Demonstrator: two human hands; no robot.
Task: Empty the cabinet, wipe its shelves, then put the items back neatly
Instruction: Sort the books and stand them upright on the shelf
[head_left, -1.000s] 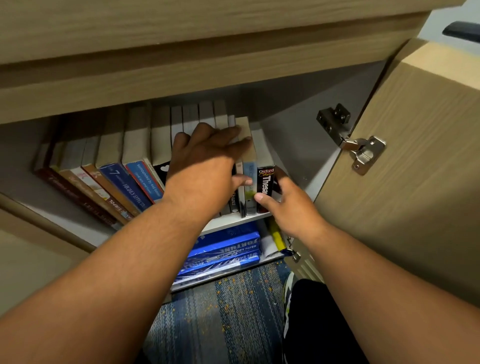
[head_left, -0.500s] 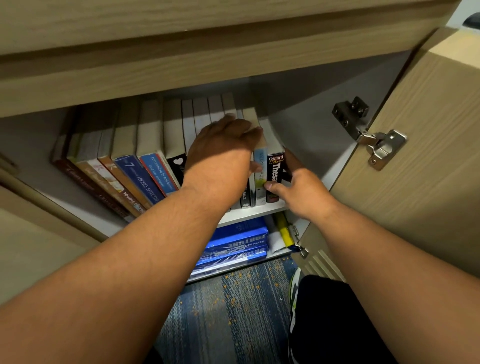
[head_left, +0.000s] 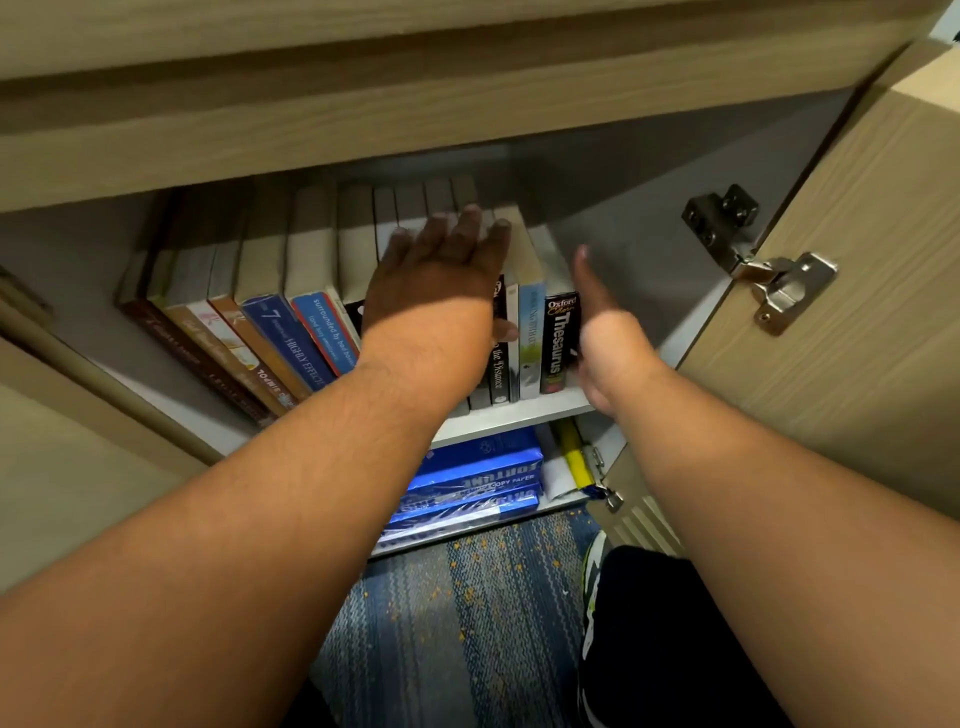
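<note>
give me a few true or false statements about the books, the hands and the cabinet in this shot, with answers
1. The Oxford Thesaurus stands at the right end of the row of books. True.
2. The left hand lies flat over the tops of the books. True.
3. The cabinet door is closed. False: it stands open at the right, its hinge exposed.
4. The lower shelf is bare. False: blue packs of copy paper lie stacked there.
5. The right hand is beside the Thesaurus, at its right. True.
6. The books at the left end of the row stand upright. False: they lean.
</note>
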